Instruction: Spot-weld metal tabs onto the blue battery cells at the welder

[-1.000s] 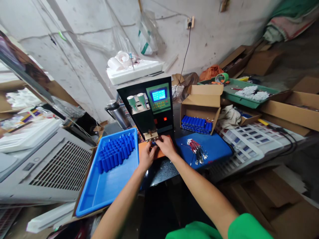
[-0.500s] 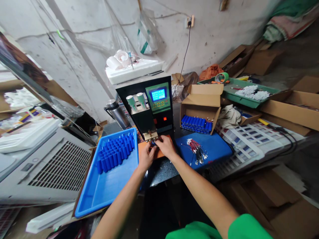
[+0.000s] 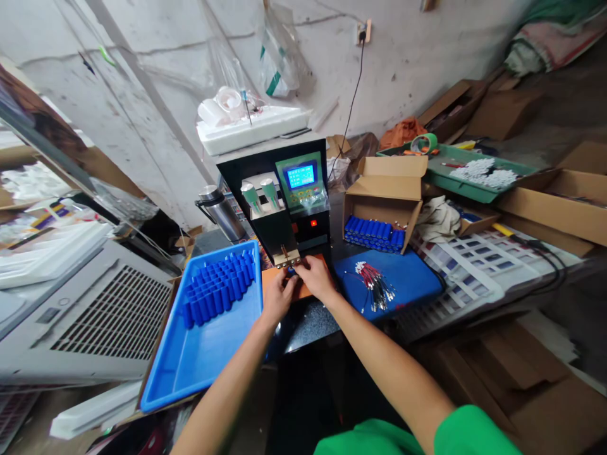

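Under the electrodes of a black spot welder point(image 3: 308, 230), both my hands meet around a blue battery cell point(image 3: 291, 270), of which only a small blue part shows. My left hand point(image 3: 277, 294) pinches it from the left, thumb and fingers closed. From the right, my right hand point(image 3: 313, 276) is closed on it too, its fingertips close to the brass electrode holder point(image 3: 286, 259). Any wire between the fingers is too small to make out. An orange mat point(image 3: 272, 284) lies below the hands. On a blue pad point(image 3: 411, 278) to the right rest red and black wire leads point(image 3: 374, 284) with white connectors.
At left, a blue tray point(image 3: 190, 373) carries rows of blue cells point(image 3: 218, 287). An open cardboard box point(image 3: 386, 183) with wired cells stands right of the welder. A steel flask point(image 3: 225, 215) is behind the tray. Further right is a green tray point(image 3: 477, 189) with white parts.
Both hands keep their hold on the battery cell under the electrodes. The whole view has shifted slightly; nothing else has visibly moved.
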